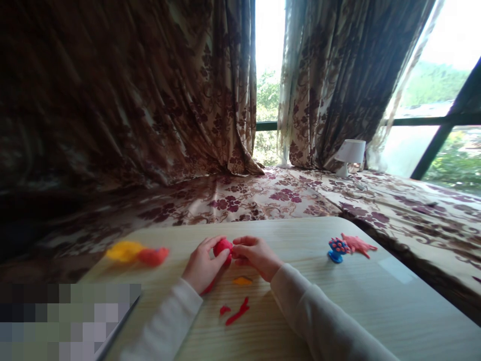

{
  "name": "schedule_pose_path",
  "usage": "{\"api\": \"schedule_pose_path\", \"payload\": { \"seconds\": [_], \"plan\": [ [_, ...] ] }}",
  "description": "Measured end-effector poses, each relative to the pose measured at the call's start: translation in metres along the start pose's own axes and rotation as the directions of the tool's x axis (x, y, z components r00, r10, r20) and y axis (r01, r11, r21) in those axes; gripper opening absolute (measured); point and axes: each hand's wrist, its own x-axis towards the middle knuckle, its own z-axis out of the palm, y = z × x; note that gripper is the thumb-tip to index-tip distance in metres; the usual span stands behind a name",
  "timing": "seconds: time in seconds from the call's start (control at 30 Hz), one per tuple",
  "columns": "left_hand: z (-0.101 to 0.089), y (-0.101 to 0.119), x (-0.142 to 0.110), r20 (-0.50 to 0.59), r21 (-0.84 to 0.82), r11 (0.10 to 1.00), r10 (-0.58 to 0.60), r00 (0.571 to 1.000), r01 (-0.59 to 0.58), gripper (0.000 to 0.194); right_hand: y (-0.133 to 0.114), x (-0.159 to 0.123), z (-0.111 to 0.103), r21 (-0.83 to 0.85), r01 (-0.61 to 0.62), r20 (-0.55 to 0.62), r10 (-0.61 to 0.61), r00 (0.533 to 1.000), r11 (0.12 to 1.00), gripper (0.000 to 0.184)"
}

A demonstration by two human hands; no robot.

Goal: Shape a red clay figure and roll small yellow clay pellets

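Observation:
A rounded lump of red modelling clay (pixel 223 246) is in my left hand (pixel 203 261), whose fingers and thumb wrap round it above the table. My right hand (pixel 259 254) pinches at the lump's right side; the exact bit between those fingertips is hidden. More red clay shows under the left hand's heel. Just below the hands lies a flat orange-yellow piece of clay (pixel 242 281). Nearer to me are a thin red clay strip (pixel 238 312) with a side branch and a small red scrap (pixel 224 310).
On the pale wooden table (pixel 293 233), yellow clay (pixel 125 251) and an orange-red lump (pixel 153 256) lie at left. A blue clay stand with a dotted top (pixel 337 250) and flattened pink-red clay (pixel 358 244) are at right. A pixelated panel (pixel 67 323) covers the lower left.

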Motion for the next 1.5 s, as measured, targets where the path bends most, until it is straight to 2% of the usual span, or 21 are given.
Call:
{"api": "schedule_pose_path", "payload": {
  "seconds": [0.2,0.37,0.5,0.67,0.93,1.13,1.23,1.33,1.5],
  "plan": [
    [0.001,0.000,0.000,-0.003,-0.004,1.000,0.000,1.000,0.000,0.038,-0.002,0.001,0.004,-0.049,-0.015,-0.023,0.014,1.000,0.999,0.028],
    [0.000,0.001,0.001,0.004,-0.002,1.000,-0.012,1.000,0.012,0.039,-0.002,0.002,-0.006,-0.117,-0.011,-0.014,0.010,1.000,0.993,0.028],
    [0.000,0.001,0.000,0.016,0.001,1.000,-0.020,1.000,0.020,0.042,0.003,0.001,-0.013,-0.188,0.051,-0.006,-0.053,0.999,0.981,0.027],
    [-0.001,0.001,-0.001,0.012,-0.004,1.000,-0.021,1.000,0.021,0.042,0.010,-0.005,-0.013,-0.292,0.153,0.005,-0.158,0.987,0.944,0.027],
    [0.000,0.004,-0.001,-0.008,-0.033,0.999,-0.026,1.000,0.026,0.039,0.016,-0.002,-0.009,-0.466,0.185,0.025,-0.195,0.980,0.865,0.024],
    [0.000,0.003,-0.001,-0.023,-0.035,0.999,-0.021,1.000,0.021,0.039,0.016,-0.002,-0.007,-0.529,0.193,0.026,-0.212,0.977,0.826,0.024],
    [-0.002,0.004,-0.001,-0.011,-0.032,0.999,-0.016,1.000,0.015,0.038,0.014,0.001,-0.014,-0.548,0.195,0.019,-0.221,0.975,0.814,0.024],
    [-0.003,0.004,0.000,-0.007,-0.025,1.000,-0.010,1.000,0.010,0.034,0.012,-0.002,-0.030,-0.574,0.194,-0.011,-0.244,0.970,0.795,0.024],
    [-0.002,0.001,0.000,-0.042,0.020,1.000,0.010,0.999,-0.009,0.022,0.013,-0.031,-0.047,-0.662,0.243,-0.037,-0.355,0.934,0.709,0.014]
  ]
}}
